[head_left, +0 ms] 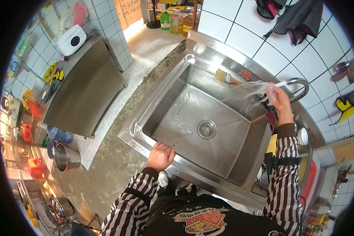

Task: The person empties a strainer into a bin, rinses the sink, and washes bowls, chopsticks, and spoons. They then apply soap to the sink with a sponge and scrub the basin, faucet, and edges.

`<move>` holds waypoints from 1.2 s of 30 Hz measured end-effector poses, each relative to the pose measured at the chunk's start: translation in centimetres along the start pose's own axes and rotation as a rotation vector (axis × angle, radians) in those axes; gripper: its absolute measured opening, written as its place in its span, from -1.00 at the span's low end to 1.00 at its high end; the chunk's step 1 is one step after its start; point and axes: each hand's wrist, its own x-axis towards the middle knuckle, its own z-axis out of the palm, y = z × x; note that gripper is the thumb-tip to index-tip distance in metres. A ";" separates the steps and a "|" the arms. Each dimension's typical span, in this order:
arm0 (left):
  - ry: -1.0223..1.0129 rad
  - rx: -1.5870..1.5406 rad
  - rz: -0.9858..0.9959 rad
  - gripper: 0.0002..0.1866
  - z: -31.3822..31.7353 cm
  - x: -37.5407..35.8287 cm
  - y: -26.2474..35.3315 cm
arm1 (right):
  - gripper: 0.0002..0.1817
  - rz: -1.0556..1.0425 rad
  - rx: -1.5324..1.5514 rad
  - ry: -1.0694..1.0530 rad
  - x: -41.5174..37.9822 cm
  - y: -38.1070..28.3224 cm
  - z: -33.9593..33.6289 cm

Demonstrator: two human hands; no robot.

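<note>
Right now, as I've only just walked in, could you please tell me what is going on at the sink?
A person in striped sleeves is at the metal sink with the water running. Their right hand is up at the mouth of the curved faucet, where the water fans out across the basin. Their left hand rests, fingers curled, on the near rim. The basin's drain is uncovered, and a brush lies on the far ledge.
</note>
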 end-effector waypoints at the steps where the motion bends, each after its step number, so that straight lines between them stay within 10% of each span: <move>1: -0.004 -0.006 -0.001 -0.84 -0.1 0.0 0.0 | -0.74 0.000 -0.002 -0.003 0.2 0.1 -0.1; 27: -0.059 -0.006 -0.011 -0.88 -0.2 0.0 0.1 | -0.84 -0.004 -0.168 0.113 1.8 7.6 2.5; 32: -0.064 0.004 -0.022 -0.89 -0.2 0.1 0.2 | -0.87 0.132 0.249 -0.253 5.6 12.2 1.4; 36: -0.064 0.016 -0.025 -0.89 -0.4 0.3 0.5 | -0.84 0.229 0.304 0.001 4.6 13.7 5.2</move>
